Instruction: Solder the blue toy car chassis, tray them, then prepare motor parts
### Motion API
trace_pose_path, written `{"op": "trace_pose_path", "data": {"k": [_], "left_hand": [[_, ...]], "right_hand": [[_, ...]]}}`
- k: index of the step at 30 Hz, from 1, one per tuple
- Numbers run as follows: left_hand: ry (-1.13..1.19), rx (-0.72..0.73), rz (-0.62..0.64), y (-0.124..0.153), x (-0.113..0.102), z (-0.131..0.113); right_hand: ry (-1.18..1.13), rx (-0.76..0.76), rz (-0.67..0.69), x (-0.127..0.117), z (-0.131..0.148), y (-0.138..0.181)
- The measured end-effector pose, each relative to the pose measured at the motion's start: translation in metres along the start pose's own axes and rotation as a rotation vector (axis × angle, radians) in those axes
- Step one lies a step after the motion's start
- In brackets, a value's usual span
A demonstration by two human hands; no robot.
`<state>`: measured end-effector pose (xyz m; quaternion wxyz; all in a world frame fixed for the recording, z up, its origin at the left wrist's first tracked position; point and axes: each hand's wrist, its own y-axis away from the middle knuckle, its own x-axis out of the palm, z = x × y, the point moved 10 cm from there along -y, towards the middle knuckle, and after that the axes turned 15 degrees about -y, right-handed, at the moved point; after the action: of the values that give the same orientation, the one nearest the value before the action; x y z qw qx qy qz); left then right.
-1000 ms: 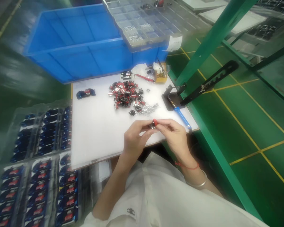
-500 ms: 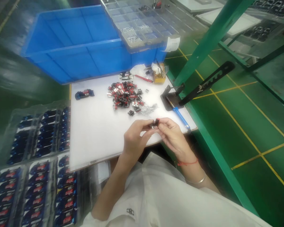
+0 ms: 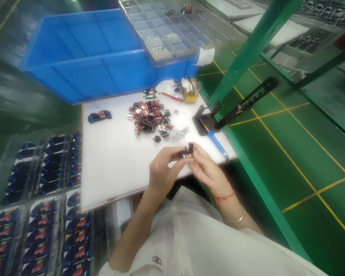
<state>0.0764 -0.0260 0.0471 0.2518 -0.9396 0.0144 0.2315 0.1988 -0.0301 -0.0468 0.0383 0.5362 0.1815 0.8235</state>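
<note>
Over the front edge of the white work board [image 3: 112, 165], my two hands meet in front of me. My left hand [image 3: 165, 163] pinches a small black and silver part [image 3: 184, 152] between thumb and fingers. Against it, my right hand [image 3: 204, 165] grips a small dark block [image 3: 191, 147]; its exact kind is too small to make out. Beyond my hands lies a heap of small red, black and silver parts [image 3: 149, 117]. Beside the heap are thin metal pins [image 3: 176, 134]. A blue toy car body [image 3: 100, 116] rests at the left of the board.
A soldering iron [image 3: 217, 143] with a blue handle leans in a black stand [image 3: 202, 120] at the right. Behind are a blue crate [image 3: 103, 73], a clear compartment tray [image 3: 172, 53] and a small yellow box [image 3: 191, 96]. Trays of car bodies [image 3: 40, 230] stand lower left, a green post [image 3: 247, 57] right.
The small block in my right hand has turned, so its red side no longer shows and a dark face does. My hands stay together; the whole view has shifted slightly.
</note>
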Motion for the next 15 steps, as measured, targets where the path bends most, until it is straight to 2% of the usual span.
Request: {"op": "trace_pose_path", "data": {"k": [3, 5, 10, 15], "left_hand": [[0.039, -0.066, 0.017, 0.001, 0.002, 0.010], [0.021, -0.060, 0.014, 0.001, 0.001, 0.010], [-0.157, 0.114, 0.003, -0.002, -0.005, -0.008], [-0.313, 0.217, -0.001, 0.001, -0.004, -0.018]], "right_hand": [[0.024, -0.013, -0.021, 0.000, 0.000, 0.002], [0.070, -0.050, -0.041, 0.001, 0.003, 0.002], [0.194, -0.160, -0.080, 0.005, 0.012, 0.005], [0.262, -0.203, -0.072, 0.007, 0.016, 0.007]]}}
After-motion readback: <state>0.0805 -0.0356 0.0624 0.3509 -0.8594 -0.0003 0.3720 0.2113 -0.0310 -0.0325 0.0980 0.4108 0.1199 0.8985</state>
